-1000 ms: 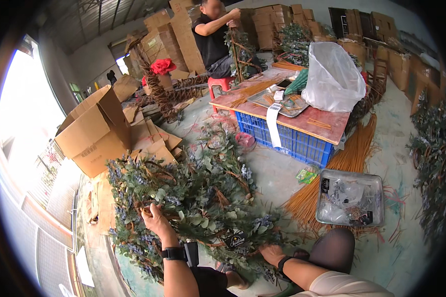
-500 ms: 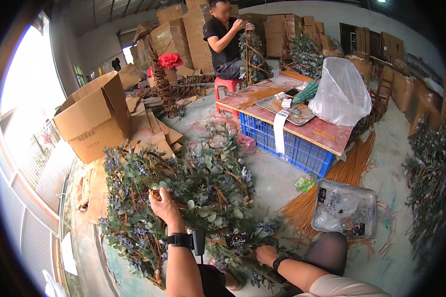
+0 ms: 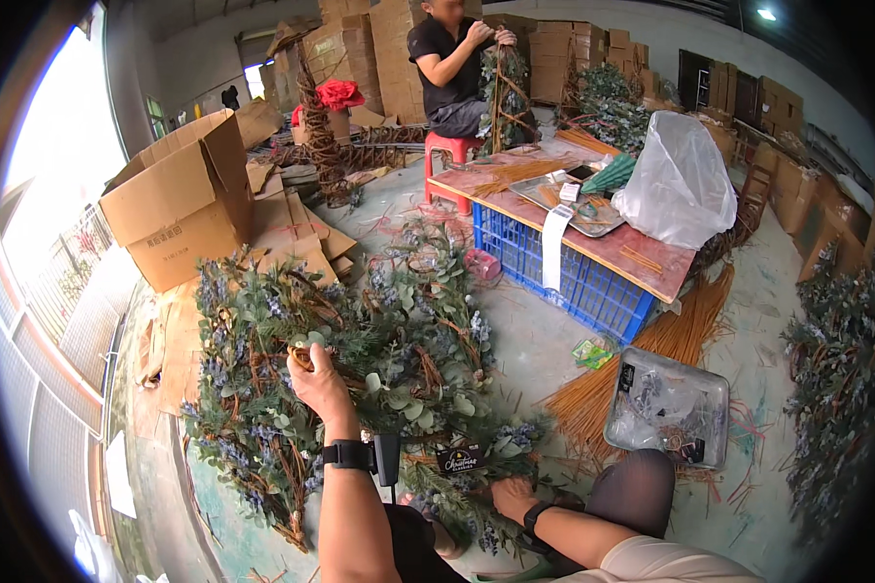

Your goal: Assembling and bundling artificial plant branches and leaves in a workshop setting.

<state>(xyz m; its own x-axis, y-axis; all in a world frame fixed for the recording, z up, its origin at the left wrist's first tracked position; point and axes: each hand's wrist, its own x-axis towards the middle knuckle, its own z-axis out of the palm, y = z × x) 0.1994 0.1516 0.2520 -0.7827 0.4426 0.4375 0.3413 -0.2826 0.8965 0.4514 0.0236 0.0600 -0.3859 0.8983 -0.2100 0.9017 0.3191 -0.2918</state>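
Right hand (image 3: 513,496): fingertips sunk in greenery; cannot tell whether its grip is spread or closed. Left hand (image 3: 323,389): grip pinching a thin tan-brown loop (image 3: 303,359), material hard to make out. Both hands at a dense dark-green leafy mass with blue-purple berry clusters and brown twigs (image 3: 399,360); it lies on the grey floor, off the left corner and long near edge of the red-brown board surface (image 3: 608,251). Its pieces overlap, so no sure count.

Seated co-worker (image 3: 447,68): head cut by upper edge, two hands on an upright leafy twig piece (image 3: 506,92). Hanging greenery at far right (image 3: 831,389) fades into the lens's black rim.

Counts: one red plastic stool (image 3: 447,155); one black printed card (image 3: 459,459) on the leaves; two shallow rectangular trays.

Containers: floor tray (image 3: 719,408) holds crumpled clear plastic and two black cards, thin orange-brown sticks (image 3: 588,398) against its left side. Surface tray (image 3: 603,229), by the long near edge, holds at least two small white boxes; other bits unclear. Open brown cardboard box (image 3: 170,214): contents hidden. Blue plastic crate (image 3: 515,250) under the surface: inside not readable.
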